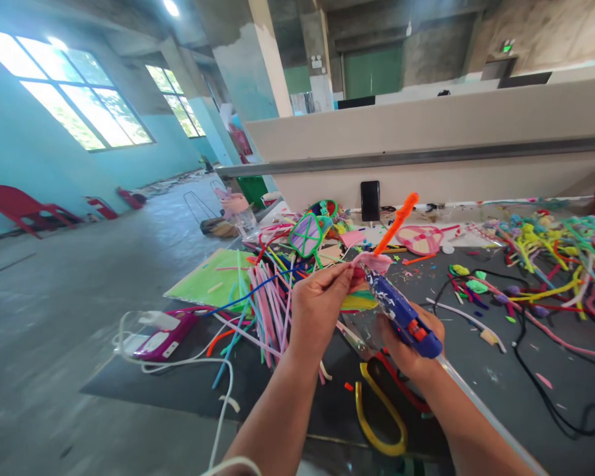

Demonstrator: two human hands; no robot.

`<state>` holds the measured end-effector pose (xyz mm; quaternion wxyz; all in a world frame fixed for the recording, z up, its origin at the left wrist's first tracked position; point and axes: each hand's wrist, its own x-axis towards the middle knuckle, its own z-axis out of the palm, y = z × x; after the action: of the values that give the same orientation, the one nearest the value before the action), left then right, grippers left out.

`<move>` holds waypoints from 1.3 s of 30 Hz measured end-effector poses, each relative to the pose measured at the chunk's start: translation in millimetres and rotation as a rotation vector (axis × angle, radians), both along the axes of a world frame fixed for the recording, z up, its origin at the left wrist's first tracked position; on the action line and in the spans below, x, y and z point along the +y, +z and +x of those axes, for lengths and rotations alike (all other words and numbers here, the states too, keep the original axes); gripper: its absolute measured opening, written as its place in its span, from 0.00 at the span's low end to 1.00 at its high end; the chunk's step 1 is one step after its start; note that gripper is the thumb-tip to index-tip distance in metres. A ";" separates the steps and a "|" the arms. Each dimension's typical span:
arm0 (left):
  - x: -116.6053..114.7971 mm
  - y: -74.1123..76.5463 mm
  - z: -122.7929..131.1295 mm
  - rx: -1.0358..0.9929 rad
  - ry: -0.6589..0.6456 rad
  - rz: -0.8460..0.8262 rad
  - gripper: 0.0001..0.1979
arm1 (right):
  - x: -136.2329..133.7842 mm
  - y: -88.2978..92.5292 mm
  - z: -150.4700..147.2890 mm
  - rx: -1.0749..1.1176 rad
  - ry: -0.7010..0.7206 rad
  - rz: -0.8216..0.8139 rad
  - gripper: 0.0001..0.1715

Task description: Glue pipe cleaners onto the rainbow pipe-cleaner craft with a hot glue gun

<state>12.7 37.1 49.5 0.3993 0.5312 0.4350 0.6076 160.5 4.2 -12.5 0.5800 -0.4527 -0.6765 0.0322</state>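
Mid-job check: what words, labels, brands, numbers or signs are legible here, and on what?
None can be read.
Lit green sign, high at the back: too small.
Red fire extinguisher, on the floor: any label is too small.
Blue glue gun: no legible marking.
Magenta-and-white device: no legible marking.
Phone: dark screen, no readable text.

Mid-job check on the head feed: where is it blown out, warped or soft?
Head view: the large blue-framed window is washed out to white, and a round white ceiling light glares; head view: the red plastic chair looks stretched and tilted; head view: the blue plastic glue gun reads fairly clearly, while the multicoloured fuzzy stems look smeared.
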 end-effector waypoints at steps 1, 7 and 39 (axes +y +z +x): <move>0.3 -0.4 0.1 -0.003 0.000 -0.003 0.14 | 0.4 -0.9 0.6 0.005 -0.008 -0.010 0.11; 3.8 -5.3 -1.6 0.030 0.005 0.002 0.15 | -2.0 2.7 1.6 0.125 0.035 -0.082 0.13; -1.2 -3.6 -11.6 0.190 0.099 0.109 0.13 | -6.3 11.3 1.2 -0.037 -0.008 0.053 0.14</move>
<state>1.2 35.9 45.9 0.2965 0.5850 0.4629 0.5963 161.7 -2.2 -1.1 0.5795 -0.4403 -0.6858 0.0036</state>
